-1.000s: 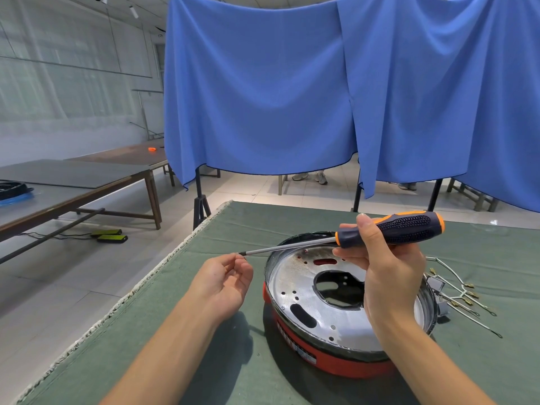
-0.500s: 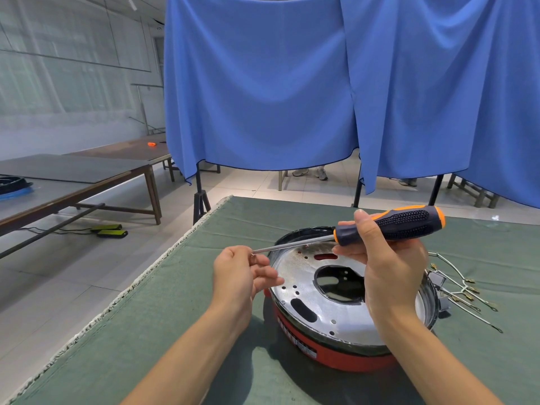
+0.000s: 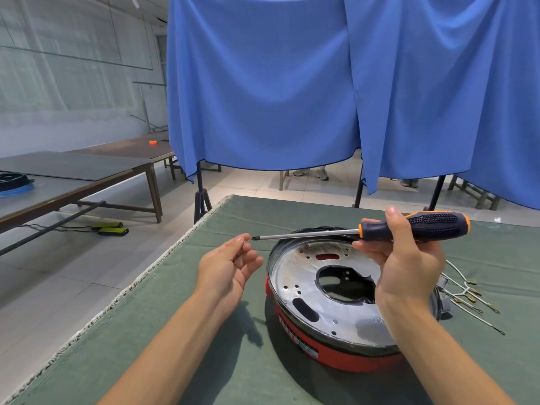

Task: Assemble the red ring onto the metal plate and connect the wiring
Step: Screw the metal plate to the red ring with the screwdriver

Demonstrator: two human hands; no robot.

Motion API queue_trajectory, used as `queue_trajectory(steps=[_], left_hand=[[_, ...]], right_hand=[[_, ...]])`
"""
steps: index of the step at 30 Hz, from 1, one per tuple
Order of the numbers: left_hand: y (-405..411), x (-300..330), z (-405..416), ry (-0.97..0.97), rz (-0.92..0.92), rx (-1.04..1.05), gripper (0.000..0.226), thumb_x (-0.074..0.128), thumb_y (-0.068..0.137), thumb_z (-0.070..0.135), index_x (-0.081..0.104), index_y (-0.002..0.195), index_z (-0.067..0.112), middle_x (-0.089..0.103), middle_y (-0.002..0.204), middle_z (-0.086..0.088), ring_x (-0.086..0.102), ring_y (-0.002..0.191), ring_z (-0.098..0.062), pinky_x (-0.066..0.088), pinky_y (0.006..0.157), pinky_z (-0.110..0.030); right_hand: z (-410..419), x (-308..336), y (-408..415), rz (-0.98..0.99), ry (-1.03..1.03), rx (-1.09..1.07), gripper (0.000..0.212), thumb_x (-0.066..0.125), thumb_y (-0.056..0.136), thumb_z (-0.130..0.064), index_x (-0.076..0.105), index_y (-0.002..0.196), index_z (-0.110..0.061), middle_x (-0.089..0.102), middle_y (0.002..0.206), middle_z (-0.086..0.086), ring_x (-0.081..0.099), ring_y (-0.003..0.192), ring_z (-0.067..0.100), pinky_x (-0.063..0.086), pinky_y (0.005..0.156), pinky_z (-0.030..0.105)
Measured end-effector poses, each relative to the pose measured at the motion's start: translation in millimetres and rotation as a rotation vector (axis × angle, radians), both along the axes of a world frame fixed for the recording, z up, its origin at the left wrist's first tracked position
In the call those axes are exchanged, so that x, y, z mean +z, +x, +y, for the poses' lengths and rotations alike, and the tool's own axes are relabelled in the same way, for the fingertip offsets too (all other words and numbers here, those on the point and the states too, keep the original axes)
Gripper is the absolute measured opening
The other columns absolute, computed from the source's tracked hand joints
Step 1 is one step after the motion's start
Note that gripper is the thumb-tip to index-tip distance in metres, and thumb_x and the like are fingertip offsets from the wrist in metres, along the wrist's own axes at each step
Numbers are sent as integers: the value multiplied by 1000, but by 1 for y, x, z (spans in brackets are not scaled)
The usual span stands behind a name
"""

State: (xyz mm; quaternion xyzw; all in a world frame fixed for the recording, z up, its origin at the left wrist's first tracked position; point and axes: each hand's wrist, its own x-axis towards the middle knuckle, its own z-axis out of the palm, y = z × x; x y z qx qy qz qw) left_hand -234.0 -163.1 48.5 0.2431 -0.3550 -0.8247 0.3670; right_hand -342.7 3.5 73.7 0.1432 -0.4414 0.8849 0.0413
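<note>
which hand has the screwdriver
The right hand grips the screwdriver by its dark and orange handle; the left hand is open beside the tip.

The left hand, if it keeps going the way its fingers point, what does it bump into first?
Probably the tip of the screwdriver. The left hand has fingers pointing up and right, and the tip sits just past them. Depth is hard to judge, so it could slip by.

Wires [image 3: 467, 293] right of plate [image 3: 330, 299]
</note>
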Motion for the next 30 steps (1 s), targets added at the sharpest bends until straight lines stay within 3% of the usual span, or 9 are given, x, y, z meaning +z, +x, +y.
queue_trajectory(steps=[7, 14, 23, 30], left_hand=[[6, 3, -7, 163, 42, -46, 13, 44, 97, 0, 55, 92, -7, 71, 64, -17, 71, 55, -20, 56, 45, -26], [6, 3, -6, 179, -30, -87, 15, 38, 101, 2, 52, 96, -1, 72, 71, -16, 72, 59, -25, 59, 54, -38], [4, 8, 4, 190, 1, -151, 25, 39, 101, 5, 59, 93, -8, 73, 74, -15, 72, 61, -22, 60, 54, -31], [5, 10, 8, 181, -14, -136, 23, 41, 100, 6, 58, 95, -8, 73, 73, -15, 72, 60, -21, 59, 53, -29]], right_hand=[[-1, 1, 2, 31, 14, 11, 34, 68, 87, -19, 70, 55, -31, 70, 60, 4, 65, 45, 19, 55, 47, 27], [-1, -2, 2, 45, 30, 1, 21, 69, 85, -21, 66, 65, -24, 71, 63, 5, 68, 50, 21, 56, 48, 28], [-1, -2, 3, 52, 49, 18, 27, 70, 85, -21, 70, 59, -30, 71, 64, 6, 68, 51, 22, 55, 48, 27], [-2, 0, 6, 49, 58, 21, 16, 72, 77, -29, 71, 61, -31, 72, 65, 8, 69, 53, 24, 55, 48, 27]])
